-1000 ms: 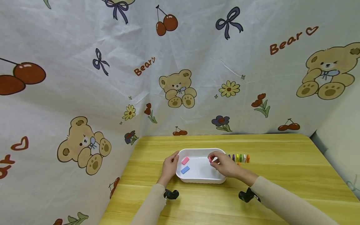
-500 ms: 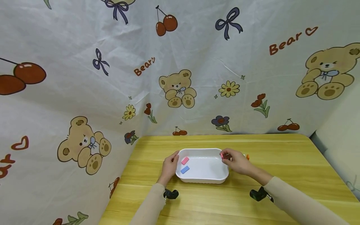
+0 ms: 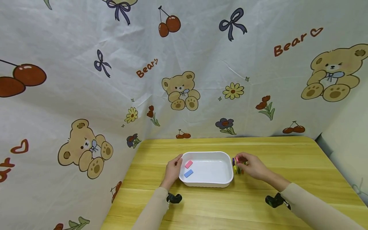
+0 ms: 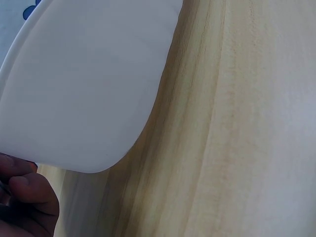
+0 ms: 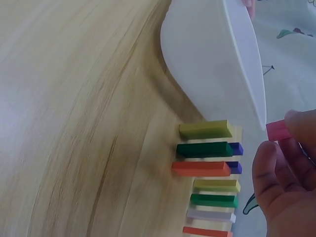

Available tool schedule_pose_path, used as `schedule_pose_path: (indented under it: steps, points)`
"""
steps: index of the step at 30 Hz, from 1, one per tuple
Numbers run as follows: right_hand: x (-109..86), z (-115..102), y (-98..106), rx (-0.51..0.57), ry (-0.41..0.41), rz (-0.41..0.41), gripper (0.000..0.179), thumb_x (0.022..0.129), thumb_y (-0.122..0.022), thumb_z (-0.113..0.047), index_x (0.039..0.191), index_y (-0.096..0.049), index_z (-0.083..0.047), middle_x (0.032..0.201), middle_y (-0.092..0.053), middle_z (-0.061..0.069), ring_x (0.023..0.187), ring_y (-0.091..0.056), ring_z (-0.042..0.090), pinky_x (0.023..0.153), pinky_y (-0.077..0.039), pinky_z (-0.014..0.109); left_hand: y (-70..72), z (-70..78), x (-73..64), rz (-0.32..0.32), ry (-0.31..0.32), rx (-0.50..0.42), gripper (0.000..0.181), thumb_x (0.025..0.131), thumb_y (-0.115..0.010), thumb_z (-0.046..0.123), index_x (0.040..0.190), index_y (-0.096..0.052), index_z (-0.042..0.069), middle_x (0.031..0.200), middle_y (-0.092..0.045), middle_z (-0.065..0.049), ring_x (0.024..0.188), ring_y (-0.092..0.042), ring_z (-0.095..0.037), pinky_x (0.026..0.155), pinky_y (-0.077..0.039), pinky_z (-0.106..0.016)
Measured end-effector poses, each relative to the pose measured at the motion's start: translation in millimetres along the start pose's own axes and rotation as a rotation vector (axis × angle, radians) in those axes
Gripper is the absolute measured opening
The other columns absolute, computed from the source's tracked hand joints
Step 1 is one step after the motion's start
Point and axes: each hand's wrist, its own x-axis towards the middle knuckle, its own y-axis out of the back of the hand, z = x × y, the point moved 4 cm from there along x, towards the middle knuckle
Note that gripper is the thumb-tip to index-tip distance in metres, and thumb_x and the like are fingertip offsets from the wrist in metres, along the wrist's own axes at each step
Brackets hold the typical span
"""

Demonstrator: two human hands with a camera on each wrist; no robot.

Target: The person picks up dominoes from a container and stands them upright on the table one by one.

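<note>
At the left end of a white plastic tray (image 3: 206,185), my left hand (image 3: 172,170) grips the rim; in the left wrist view its curled fingers meet the tray's corner. Inside the tray lie a pink domino block (image 3: 188,164) and a blue domino block (image 3: 188,173), both flat on the left side. My right hand (image 3: 254,166) is just past the tray's right end, pinching another pink domino block (image 5: 278,130) between thumb and fingers. Below it, coloured domino blocks stand on edge in two rows, including a dark green one (image 5: 203,150) and an orange one (image 5: 200,168).
The wooden table (image 3: 218,207) extends in front of the tray and to the right. A white cloth with printed bears (image 3: 181,91) hangs behind and along the left. Black wrist cameras (image 3: 174,198) are strapped to both wrists.
My right hand has moved right with the pink domino block, from over the tray to above the standing blocks. My left hand has stayed on the rim.
</note>
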Motion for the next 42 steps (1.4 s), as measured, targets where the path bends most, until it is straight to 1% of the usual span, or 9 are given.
schedule_pose_path:
  steps: [3,8,13,15,21,25,31,37,42]
  points:
    - [-2.4,3,2,-0.003,-0.011,0.008,0.022,0.098,-0.068,-0.006,0.119,-0.065,-0.001,0.107,-0.070,0.008,0.102,-0.065,0.025,0.087,-0.057,0.046,0.3,0.3,0.1,0.002,-0.002,0.002,0.036,0.108,-0.055,0.029,0.141,-0.066,0.021,0.145,-0.064,-0.006,0.131,-0.059,-0.026,0.109,-0.050,-0.047]
    - [-6.7,8,3,0.004,-0.006,0.025,0.022,0.097,-0.069,-0.004,0.117,-0.065,0.001,0.106,-0.070,0.010,0.099,-0.065,0.024,0.086,-0.056,0.046,0.7,1.7,-1.5,-0.006,0.001,0.002,0.037,0.109,-0.054,0.030,0.143,-0.064,0.019,0.146,-0.062,-0.006,0.135,-0.057,-0.028,0.110,-0.048,-0.048]
    - [-10.1,15,5,-0.002,0.004,0.063,0.022,0.095,-0.070,-0.003,0.116,-0.066,0.002,0.106,-0.071,0.012,0.097,-0.065,0.025,0.087,-0.056,0.051,0.8,2.3,-2.3,-0.007,0.000,0.003,0.037,0.109,-0.054,0.030,0.143,-0.064,0.019,0.146,-0.062,-0.006,0.133,-0.058,-0.028,0.109,-0.049,-0.048]
    - [-10.7,18,6,-0.009,-0.003,0.074,0.022,0.095,-0.071,-0.003,0.116,-0.066,0.002,0.106,-0.071,0.012,0.097,-0.065,0.025,0.087,-0.056,0.050,0.8,2.3,-2.2,-0.004,-0.002,0.004,0.036,0.109,-0.054,0.029,0.142,-0.065,0.020,0.146,-0.063,-0.006,0.133,-0.058,-0.028,0.109,-0.049,-0.048]
    - [-13.5,28,6,-0.008,-0.063,0.061,0.027,0.095,-0.071,-0.003,0.120,-0.064,0.002,0.109,-0.070,0.013,0.100,-0.065,0.028,0.082,-0.057,0.039,0.2,1.8,-1.6,-0.001,0.000,0.008,0.036,0.108,-0.054,0.030,0.142,-0.065,0.021,0.145,-0.063,-0.006,0.133,-0.059,-0.027,0.110,-0.049,-0.047]
    - [-16.4,37,4,0.003,-0.108,0.043,0.030,0.096,-0.070,-0.004,0.124,-0.062,0.003,0.112,-0.069,0.016,0.103,-0.065,0.031,0.085,-0.058,0.041,0.2,1.8,-1.6,0.002,-0.003,0.009,0.037,0.108,-0.054,0.031,0.142,-0.065,0.020,0.144,-0.064,-0.007,0.132,-0.059,-0.028,0.110,-0.049,-0.048]
    - [-18.5,49,-1,0.006,-0.137,0.042,0.029,0.096,-0.070,-0.005,0.123,-0.063,0.003,0.113,-0.070,0.016,0.105,-0.066,0.032,0.088,-0.058,0.046,0.5,1.1,-1.7,0.001,-0.005,0.009,0.037,0.108,-0.054,0.031,0.142,-0.065,0.020,0.143,-0.065,-0.007,0.129,-0.061,-0.027,0.108,-0.050,-0.048]
    - [-20.1,64,-7,0.011,-0.132,0.041,0.020,0.096,-0.068,-0.003,0.116,-0.065,0.001,0.110,-0.071,0.014,0.103,-0.067,0.030,0.088,-0.059,0.043,1.0,0.2,-2.0,-0.001,-0.003,0.008,0.037,0.108,-0.055,0.032,0.141,-0.065,0.021,0.141,-0.066,-0.007,0.126,-0.062,-0.025,0.105,-0.052,-0.047]
    - [-21.4,69,-11,0.021,-0.121,0.043,0.023,0.095,-0.068,-0.002,0.118,-0.066,0.002,0.110,-0.071,0.014,0.103,-0.069,0.030,0.088,-0.059,0.044,0.6,0.3,-1.6,-0.003,-0.001,0.001,0.038,0.108,-0.054,0.032,0.143,-0.064,0.019,0.144,-0.064,-0.007,0.130,-0.060,-0.027,0.107,-0.051,-0.048]
